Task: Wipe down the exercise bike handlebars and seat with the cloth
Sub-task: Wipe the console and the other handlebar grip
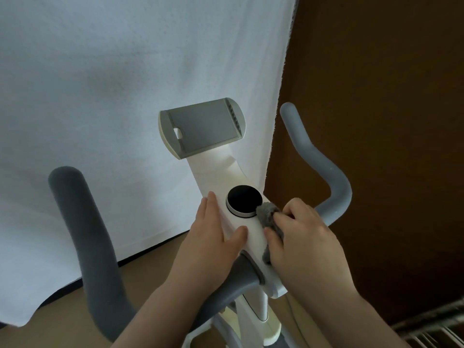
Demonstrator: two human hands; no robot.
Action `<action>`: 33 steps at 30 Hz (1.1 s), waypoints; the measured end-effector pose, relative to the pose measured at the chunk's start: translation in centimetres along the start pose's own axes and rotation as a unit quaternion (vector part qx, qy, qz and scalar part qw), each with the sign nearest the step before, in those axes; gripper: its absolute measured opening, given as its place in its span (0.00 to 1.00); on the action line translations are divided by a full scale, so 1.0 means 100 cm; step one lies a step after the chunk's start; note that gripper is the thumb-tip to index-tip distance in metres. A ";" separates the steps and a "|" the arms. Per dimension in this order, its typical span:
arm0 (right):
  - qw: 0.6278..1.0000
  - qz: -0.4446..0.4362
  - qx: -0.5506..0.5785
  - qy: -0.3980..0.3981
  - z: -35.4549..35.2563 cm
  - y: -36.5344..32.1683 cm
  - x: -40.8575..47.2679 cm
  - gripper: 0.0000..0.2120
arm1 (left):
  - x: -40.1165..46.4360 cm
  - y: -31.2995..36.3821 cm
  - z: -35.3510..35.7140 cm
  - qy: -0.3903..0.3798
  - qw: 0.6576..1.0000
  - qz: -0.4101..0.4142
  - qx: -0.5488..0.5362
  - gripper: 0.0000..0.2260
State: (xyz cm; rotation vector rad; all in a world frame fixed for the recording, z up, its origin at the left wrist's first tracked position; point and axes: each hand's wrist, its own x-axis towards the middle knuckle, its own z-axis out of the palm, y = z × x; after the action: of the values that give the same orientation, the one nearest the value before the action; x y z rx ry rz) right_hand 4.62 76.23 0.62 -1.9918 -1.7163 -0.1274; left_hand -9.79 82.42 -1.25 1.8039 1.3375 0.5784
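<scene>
The white console stem [221, 177] of the exercise bike runs up the middle, with a round black knob [244, 200] on it. My right hand [303, 237] grips a bunched grey cloth [267, 214] and presses it against the stem's right side, just beside the knob. On the stem's left side rests my left hand [213, 232], fingers straight, thumb laid across the top. The grey left handlebar [85, 237] curves up at the left. At the right rises the right handlebar [313, 156], its base behind my right hand. The seat is out of view.
A grey tablet holder [203, 126] tops the stem. A white sheet [125, 96] hangs behind the bike, with a brown wall [376, 96] to its right. A wire rack [437, 330] shows at the bottom right corner. Tan floor [62, 330] lies below.
</scene>
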 end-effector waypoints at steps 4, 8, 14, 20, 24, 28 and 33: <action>0.997 0.044 0.062 0.028 0.006 0.006 0.010 0.05 | -0.001 0.004 -0.001 -0.004 1.000 -0.006 0.004 0.37; 0.995 0.087 0.046 -0.001 0.009 0.008 0.031 0.11 | -0.001 0.003 0.000 0.004 1.000 -0.012 0.000 0.37; 0.996 0.065 0.066 0.003 0.007 0.013 0.025 0.14 | 0.000 0.003 0.001 0.008 1.000 -0.012 0.000 0.37; 0.985 0.086 0.150 -0.019 0.027 0.006 0.060 0.16 | 0.001 0.000 0.001 0.008 1.000 -0.016 -0.010 0.38; 0.981 0.063 0.179 -0.039 0.031 0.005 0.071 0.14 | 0.003 0.000 0.002 0.014 1.000 -0.014 -0.023 0.33; 0.989 0.020 0.129 -0.075 0.041 -0.003 0.088 0.13 | 0.001 -0.001 0.001 0.022 0.999 -0.009 -0.029 0.34; 0.988 -0.068 0.132 -0.037 0.025 0.001 0.055 0.14 | 0.002 0.001 0.001 0.026 0.999 0.001 -0.025 0.35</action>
State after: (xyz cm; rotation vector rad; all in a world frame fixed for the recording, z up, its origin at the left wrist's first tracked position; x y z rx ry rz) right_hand 5.24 82.23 0.58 -1.7069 -1.8101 0.1233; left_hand -9.61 82.54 -1.26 1.7607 1.3461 0.6583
